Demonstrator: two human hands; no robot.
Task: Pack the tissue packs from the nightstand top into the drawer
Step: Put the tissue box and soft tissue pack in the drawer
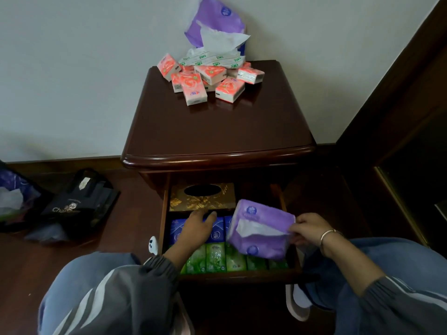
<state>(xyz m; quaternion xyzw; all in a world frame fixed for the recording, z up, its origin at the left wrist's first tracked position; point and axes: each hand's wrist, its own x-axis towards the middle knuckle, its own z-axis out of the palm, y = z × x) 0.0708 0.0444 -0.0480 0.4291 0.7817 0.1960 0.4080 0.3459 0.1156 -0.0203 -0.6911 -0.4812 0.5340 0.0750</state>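
The dark wooden nightstand point(217, 131) has its drawer point(242, 274) pulled out below. My right hand point(308, 229) pinches the edge of a purple soft tissue pack point(260, 228) and holds it over the drawer's right half. My left hand point(197, 228) lies with fingers spread on the blue packs point(219, 232) in the drawer's middle row. Green packs point(215, 261) fill the front row and a gold tissue box point(202, 198) sits at the back. On the nightstand top several pink pocket packs point(193, 89) lie heaped with a white-green pack point(212, 59) and another purple pack point(215, 22) leaning on the wall.
A black bag point(77, 204) and a purple bag with white paper point(12, 194) lie on the floor at the left. A dark wooden frame point(399, 131) rises at the right. My knees in blue trousers flank the drawer front.
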